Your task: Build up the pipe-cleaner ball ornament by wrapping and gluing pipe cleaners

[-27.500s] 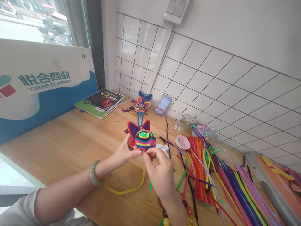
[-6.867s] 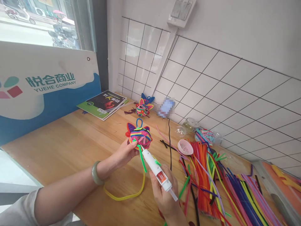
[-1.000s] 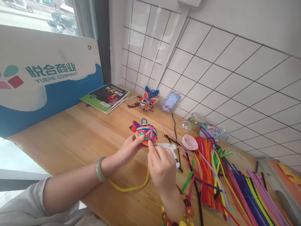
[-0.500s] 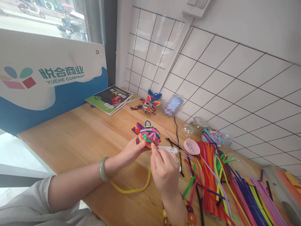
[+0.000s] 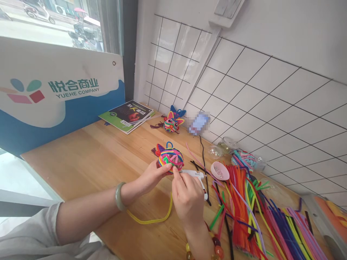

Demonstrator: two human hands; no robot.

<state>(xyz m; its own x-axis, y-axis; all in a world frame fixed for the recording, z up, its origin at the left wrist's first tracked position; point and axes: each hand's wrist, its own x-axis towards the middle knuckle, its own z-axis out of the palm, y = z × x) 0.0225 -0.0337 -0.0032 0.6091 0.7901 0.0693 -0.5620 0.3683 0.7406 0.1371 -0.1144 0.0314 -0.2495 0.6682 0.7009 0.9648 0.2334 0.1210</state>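
On the pale wooden desk [image 5: 94, 166], a white plastic glue gun [image 5: 193, 174] is partly hidden by the right hand [image 5: 189, 193]. Left of the gun, a round, multicoloured pipe-cleaner ornament [image 5: 170, 155] is gripped on its near left side by the left hand [image 5: 150, 178] and touched on its near face by the right forefinger [image 5: 176, 173], that hand's other fingers being curled.

On the table [image 5: 119, 155], books [image 5: 127, 115] lie far left, an ornament [image 5: 171, 124] right of them. Nearer, a second ornament [image 5: 171, 156] is in the left hand [image 5: 149, 176]; rightward lie a glue gun [image 5: 193, 174], a bowl [image 5: 225, 175], then pipe cleaners [image 5: 238, 209].
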